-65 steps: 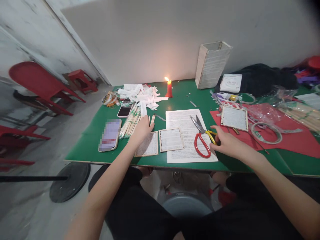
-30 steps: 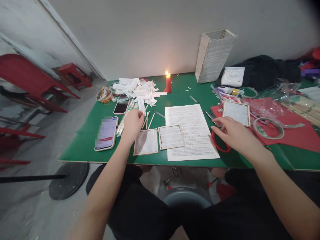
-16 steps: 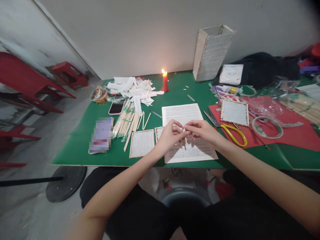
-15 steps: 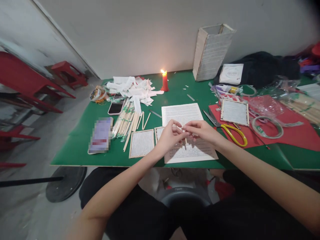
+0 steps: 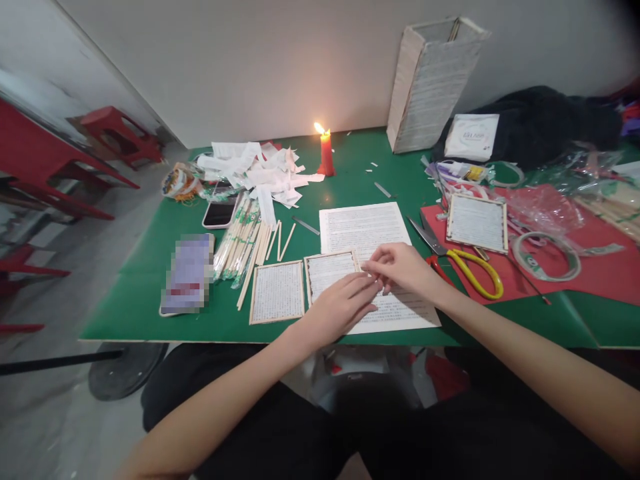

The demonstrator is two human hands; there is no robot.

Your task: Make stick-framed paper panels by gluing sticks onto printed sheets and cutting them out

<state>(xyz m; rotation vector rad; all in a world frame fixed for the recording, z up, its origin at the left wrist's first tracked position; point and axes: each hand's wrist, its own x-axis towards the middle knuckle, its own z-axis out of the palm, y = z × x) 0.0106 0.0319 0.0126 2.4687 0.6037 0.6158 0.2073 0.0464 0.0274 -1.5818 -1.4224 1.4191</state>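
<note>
My left hand (image 5: 343, 305) lies low over the printed sheet (image 5: 361, 223), fingers stretched toward the right, its fingertips meeting my other hand. With bent fingers pinched together, my right hand (image 5: 400, 268) is at the right edge of a paper panel framed with thin sticks (image 5: 331, 272). What its fingertips hold, if anything, is hidden. Part of that panel is covered by my left hand. A second stick-framed panel (image 5: 277, 292) lies flat to its left. Several loose wooden sticks (image 5: 246, 283) and plastic-wrapped chopsticks (image 5: 237, 233) are farther left.
A lit red candle (image 5: 326, 153) stands at the back, near paper scraps (image 5: 263, 167). Scissors (image 5: 467, 267) and another framed panel (image 5: 477, 223) lie on red paper at right. A tall papered box (image 5: 433, 87) stands against the wall. Two phones (image 5: 190, 273) (image 5: 219, 215) lie left.
My hands were raised together, pinching a small stick-like piece above the sheet. Now they are lower, my left fingers have straightened, and more of the nearer panel shows. The camera view has shifted slightly.
</note>
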